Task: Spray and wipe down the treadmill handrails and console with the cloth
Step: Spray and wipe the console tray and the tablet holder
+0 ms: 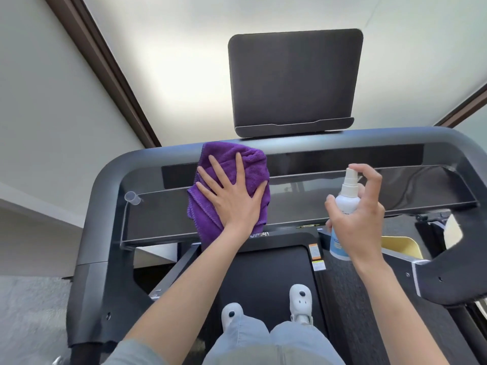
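You've got one cam, head-worn, wide-angle, looking fwd and steeply down from close above the treadmill console. It faces the wall ahead; the screen sits top centre, your shoes and the belt at bottom. Edges bend, prob. lens distortion. No 2nd view, so nothing's shared.

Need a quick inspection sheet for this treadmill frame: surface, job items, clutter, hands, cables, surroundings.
Surface: glossy console, dark, no residue discernible.
Job's things: purple cloth spread on the console's left half; white spray bottle upright over the right half.
Clutter: small clear cup at the console's left end.
Grippers: left hand flat on the cloth; right hand grips the bottle, forefinger on the nozzle.
Cables: nothing seen.
Surroundings: tablet stand above, walls behind.
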Tool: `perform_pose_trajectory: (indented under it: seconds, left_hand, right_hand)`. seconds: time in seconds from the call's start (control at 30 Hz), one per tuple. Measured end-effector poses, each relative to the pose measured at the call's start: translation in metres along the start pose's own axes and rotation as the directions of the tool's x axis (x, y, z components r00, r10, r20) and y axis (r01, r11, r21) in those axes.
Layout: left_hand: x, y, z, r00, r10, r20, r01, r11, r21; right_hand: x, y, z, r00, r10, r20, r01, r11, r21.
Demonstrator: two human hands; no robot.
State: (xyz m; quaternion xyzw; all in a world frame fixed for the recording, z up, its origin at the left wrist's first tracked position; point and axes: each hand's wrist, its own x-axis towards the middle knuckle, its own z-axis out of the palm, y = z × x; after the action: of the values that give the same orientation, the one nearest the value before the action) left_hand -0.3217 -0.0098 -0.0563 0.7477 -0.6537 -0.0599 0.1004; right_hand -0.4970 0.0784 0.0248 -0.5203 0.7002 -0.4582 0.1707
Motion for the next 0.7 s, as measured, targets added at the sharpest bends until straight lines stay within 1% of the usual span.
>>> perform_pose_trajectory:
  seconds: [0.17, 0.4, 0.6, 0.7]
  left_hand:
    - [-0.005, 0.062, 0.014, 0.997, 0.077, -0.006, -0.077, 0.997, -0.024]
    - [-0.018, 0.163, 0.037, 0.995, 0.099, -0.014, -0.1, 0.994, -0.043]
    - [-0.029, 0.249, 0.056, 0.973, 0.233, 0.004, -0.232, 0.972, -0.028]
    - [-0.033, 0.286, 0.064, 0.953, 0.303, 0.018, -0.303, 0.953, -0.021]
  right_hand:
    - [0.023, 0.018, -0.022, 1.0, -0.016, 0.005, 0.015, 1.0, 0.024]
    - [0.061, 0.069, -0.087, 1.0, 0.029, -0.007, -0.029, 1.0, 0.001]
    - [0.091, 0.116, -0.151, 0.998, 0.058, -0.034, -0.059, 0.997, -0.041]
    - [0.1, 0.134, -0.18, 0.994, 0.064, -0.089, -0.068, 0.997, -0.035]
